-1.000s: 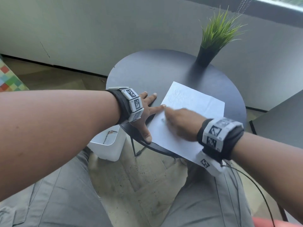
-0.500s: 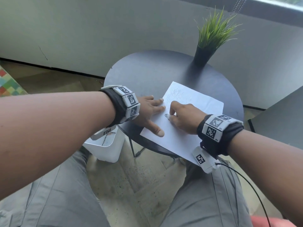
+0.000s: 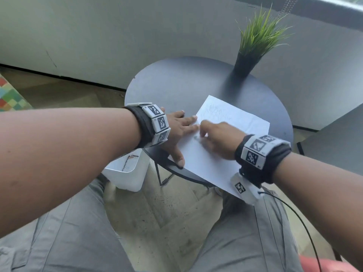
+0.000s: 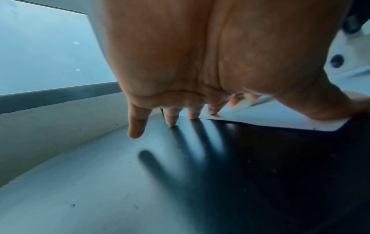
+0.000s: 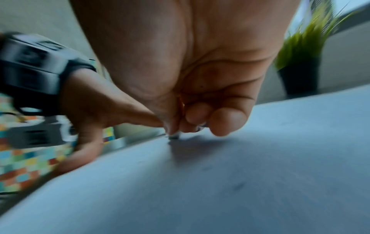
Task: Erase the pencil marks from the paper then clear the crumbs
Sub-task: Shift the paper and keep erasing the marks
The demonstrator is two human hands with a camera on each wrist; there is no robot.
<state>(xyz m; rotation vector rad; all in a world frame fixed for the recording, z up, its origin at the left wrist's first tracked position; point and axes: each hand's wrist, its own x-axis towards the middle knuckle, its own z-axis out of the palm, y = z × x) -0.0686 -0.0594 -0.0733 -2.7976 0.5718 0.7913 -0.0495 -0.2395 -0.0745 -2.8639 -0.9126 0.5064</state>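
A white sheet of paper (image 3: 233, 124) lies on the round dark table (image 3: 176, 89), with faint pencil marks (image 3: 216, 110) near its far corner. My left hand (image 3: 182, 130) lies flat with spread fingers, pressing the paper's left edge; its thumb (image 4: 328, 107) rests on the sheet's near corner. My right hand (image 3: 216, 138) is curled on the paper and pinches a small eraser (image 5: 173, 136), whose tip touches the sheet (image 5: 240, 174). A grey smudge (image 3: 196, 138) shows just left of those fingers. The right wrist view is blurred.
A potted green plant (image 3: 255, 44) stands at the table's far right edge. A white bin (image 3: 127, 171) sits on the floor below the table's left side. My grey-trousered legs (image 3: 78, 242) are below. Another dark surface (image 3: 337, 138) is at the right.
The right hand has kept rubbing back and forth over the paper's left part. The left hand slid from the table's edge onto the paper's left edge and stays pressed there.
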